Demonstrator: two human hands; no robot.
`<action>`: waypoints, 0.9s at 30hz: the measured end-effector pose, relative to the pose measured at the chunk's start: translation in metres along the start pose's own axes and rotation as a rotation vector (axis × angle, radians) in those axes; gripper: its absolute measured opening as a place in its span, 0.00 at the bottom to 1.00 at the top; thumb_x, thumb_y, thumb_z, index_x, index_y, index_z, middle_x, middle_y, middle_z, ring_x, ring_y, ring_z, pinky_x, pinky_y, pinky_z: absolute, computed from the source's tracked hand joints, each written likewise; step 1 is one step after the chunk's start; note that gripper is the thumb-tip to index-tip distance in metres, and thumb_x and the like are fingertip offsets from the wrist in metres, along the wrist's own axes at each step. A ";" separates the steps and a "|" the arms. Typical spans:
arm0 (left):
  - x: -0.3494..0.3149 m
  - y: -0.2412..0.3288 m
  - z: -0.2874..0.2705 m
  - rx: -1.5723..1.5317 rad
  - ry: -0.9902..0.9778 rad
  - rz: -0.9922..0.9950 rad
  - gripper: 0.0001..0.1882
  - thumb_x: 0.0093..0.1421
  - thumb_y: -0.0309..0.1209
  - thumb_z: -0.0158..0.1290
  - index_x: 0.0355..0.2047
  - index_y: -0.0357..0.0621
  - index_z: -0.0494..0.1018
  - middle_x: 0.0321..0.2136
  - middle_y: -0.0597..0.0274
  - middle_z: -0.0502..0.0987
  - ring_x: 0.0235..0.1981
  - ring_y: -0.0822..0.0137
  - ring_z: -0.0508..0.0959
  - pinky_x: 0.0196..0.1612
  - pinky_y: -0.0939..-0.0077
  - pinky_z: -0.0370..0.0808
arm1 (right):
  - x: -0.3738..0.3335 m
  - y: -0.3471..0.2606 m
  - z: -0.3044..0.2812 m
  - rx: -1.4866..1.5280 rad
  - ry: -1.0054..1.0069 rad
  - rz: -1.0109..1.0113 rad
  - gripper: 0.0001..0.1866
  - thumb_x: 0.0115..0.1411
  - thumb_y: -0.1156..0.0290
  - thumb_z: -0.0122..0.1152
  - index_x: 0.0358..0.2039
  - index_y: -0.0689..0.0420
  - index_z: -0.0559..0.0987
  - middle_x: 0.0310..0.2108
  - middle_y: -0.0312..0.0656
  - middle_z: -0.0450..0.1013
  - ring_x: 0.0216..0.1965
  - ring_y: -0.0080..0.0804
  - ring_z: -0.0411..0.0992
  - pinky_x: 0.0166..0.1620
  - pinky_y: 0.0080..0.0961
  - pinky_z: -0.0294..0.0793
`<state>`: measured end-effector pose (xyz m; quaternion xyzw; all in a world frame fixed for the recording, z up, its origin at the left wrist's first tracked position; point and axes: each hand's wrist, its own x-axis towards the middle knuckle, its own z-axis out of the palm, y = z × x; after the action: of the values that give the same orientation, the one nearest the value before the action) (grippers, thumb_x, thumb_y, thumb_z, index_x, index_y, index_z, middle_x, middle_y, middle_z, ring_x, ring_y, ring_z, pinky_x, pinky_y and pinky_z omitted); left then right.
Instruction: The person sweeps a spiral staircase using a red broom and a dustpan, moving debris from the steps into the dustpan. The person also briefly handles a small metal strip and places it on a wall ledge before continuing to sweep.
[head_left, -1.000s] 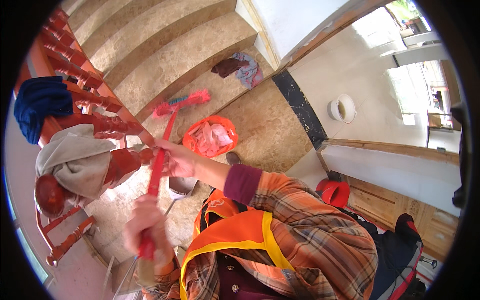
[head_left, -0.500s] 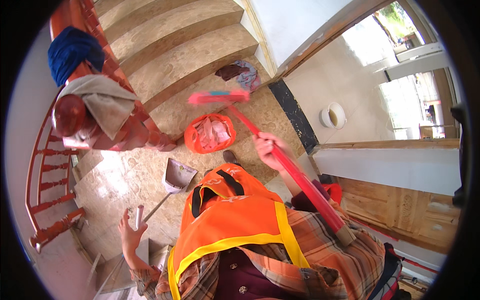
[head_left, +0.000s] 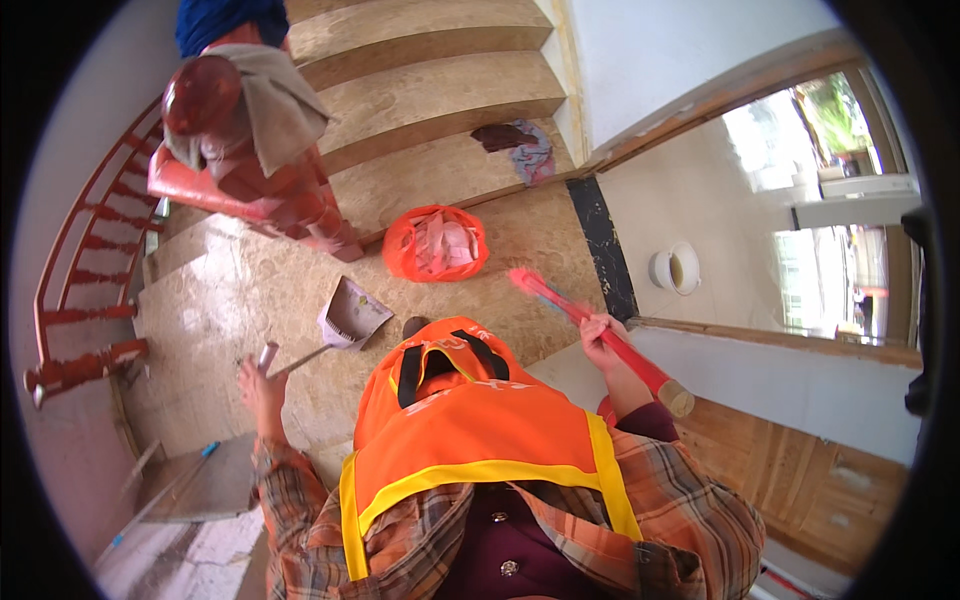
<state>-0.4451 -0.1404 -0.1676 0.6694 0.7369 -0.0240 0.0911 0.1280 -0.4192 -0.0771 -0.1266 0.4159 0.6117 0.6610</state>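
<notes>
At far left, a red wooden railing (head_left: 95,368) curves along a wall. Beside it stands a rounded red post (head_left: 200,95), draped with a grey cloth (head_left: 278,110) and, behind that, a blue cloth (head_left: 225,20). Below, the person's left hand (head_left: 262,385) is at the grip end of the handle of a pale purple dustpan (head_left: 355,315); whether its fingers close on the grip cannot be told. The dustpan rests on the brown floor. Farther right, an open orange bag (head_left: 398,255) holds pink scraps (head_left: 445,245). Crumpled cloths (head_left: 532,155) lie on the lowest stair. The right hand (head_left: 600,345) has its fingers clamped around the red handle of a broom (head_left: 642,368), slanting below the bag's right. At far right, past a dark floor strip (head_left: 603,250), sits a white bucket (head_left: 662,270).
</notes>
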 end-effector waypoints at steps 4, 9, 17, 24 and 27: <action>0.008 0.010 0.003 -0.155 -0.225 0.005 0.18 0.50 0.43 0.59 0.36 0.43 0.77 0.26 0.48 0.78 0.31 0.48 0.78 0.36 0.57 0.74 | -0.008 -0.009 -0.018 -0.006 0.067 -0.030 0.05 0.55 0.79 0.50 0.22 0.60 0.69 0.17 0.33 0.66 0.19 0.22 0.69 0.27 0.20 0.77; -0.063 0.047 -0.002 -0.362 -0.478 -0.033 0.19 0.51 0.44 0.60 0.32 0.39 0.77 0.23 0.50 0.78 0.26 0.55 0.78 0.32 0.61 0.73 | -0.012 0.000 -0.020 -0.040 0.253 0.112 0.08 0.58 0.76 0.49 0.34 0.69 0.67 0.17 0.32 0.66 0.18 0.20 0.68 0.25 0.18 0.74; -0.203 -0.019 -0.052 -0.707 -0.054 -0.597 0.17 0.53 0.41 0.60 0.24 0.38 0.73 0.15 0.67 0.70 0.16 0.76 0.70 0.19 0.74 0.67 | 0.028 0.043 -0.016 -0.326 0.390 0.544 0.12 0.61 0.73 0.47 0.39 0.70 0.68 0.16 0.30 0.64 0.15 0.17 0.65 0.21 0.15 0.71; -0.302 -0.076 -0.066 -0.933 0.140 -0.913 0.15 0.56 0.41 0.58 0.26 0.41 0.73 0.17 0.70 0.69 0.15 0.76 0.70 0.18 0.77 0.69 | 0.073 0.126 -0.017 -0.718 0.381 0.773 0.13 0.63 0.70 0.47 0.41 0.69 0.68 0.14 0.28 0.62 0.14 0.15 0.63 0.19 0.12 0.67; -0.333 -0.098 -0.056 -0.996 0.183 -1.028 0.16 0.55 0.40 0.58 0.27 0.37 0.74 0.18 0.66 0.72 0.14 0.74 0.70 0.16 0.75 0.67 | 0.100 0.165 -0.021 -1.062 0.485 0.783 0.12 0.63 0.70 0.51 0.40 0.67 0.68 0.16 0.28 0.64 0.14 0.14 0.61 0.19 0.11 0.65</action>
<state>-0.5191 -0.4687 -0.0658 0.1163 0.8870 0.3310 0.3003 -0.0401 -0.3270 -0.1040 -0.4060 0.2114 0.8796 0.1296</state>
